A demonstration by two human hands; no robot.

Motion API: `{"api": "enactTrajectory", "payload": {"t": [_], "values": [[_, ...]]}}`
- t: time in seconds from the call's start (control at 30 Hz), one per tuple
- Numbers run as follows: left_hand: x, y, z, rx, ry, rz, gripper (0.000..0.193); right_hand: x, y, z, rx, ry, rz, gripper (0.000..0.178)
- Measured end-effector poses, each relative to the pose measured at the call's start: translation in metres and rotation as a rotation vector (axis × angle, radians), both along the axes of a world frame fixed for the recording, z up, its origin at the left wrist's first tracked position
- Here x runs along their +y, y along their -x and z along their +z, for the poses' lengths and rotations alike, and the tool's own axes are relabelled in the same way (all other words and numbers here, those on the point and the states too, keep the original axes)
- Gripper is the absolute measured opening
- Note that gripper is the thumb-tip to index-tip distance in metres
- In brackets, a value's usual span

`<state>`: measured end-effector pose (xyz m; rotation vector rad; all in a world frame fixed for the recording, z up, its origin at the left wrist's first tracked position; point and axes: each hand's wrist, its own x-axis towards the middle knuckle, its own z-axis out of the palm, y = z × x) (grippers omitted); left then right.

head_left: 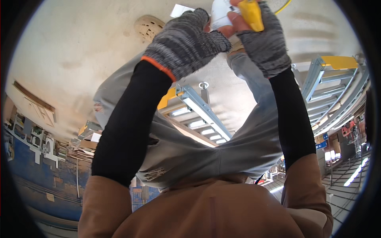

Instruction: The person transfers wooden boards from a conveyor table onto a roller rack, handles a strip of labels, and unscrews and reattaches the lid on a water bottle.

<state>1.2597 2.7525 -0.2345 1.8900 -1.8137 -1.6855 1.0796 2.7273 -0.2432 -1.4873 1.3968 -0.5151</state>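
Observation:
At the top of the view, my left hand (pixel 186 43) wears a striped grey knit glove with an orange cuff. Its bare fingertips close on the near left side of a white, rounded object (pixel 221 16), which is cut off by the upper edge. My right hand (pixel 266 45), in a matching glove with bare fingertips, grips a yellow tapered tool (pixel 252 16) against that object's right side. What the tool is, I cannot make out. A white paper-like piece (pixel 180 10) lies just left of my left hand.
A perforated beige clog (pixel 149 27) is on the pale floor (pixel 67 51) beside my left hand. One stepladder (pixel 206 113) shows between my legs, another (pixel 331 77) at the right. A yellow cord (pixel 283 6) curves at upper right. Stacked boards (pixel 82 152) lie at the left.

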Motion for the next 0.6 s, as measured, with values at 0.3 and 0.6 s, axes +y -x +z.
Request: {"api": "enactTrajectory", "payload": {"t": [0.3, 0.6], "values": [[-0.030, 0.054, -0.019, 0.385, -0.167, 0.340, 0.044, -0.030, 0.052, 0.011, 0.093, 0.089, 0.016, 0.030], [-0.048, 0.056, -0.016, 0.591, -0.027, 0.485, 0.046, -0.025, 0.068, 0.022, 0.056, 0.140, -0.022, 0.031]]}}
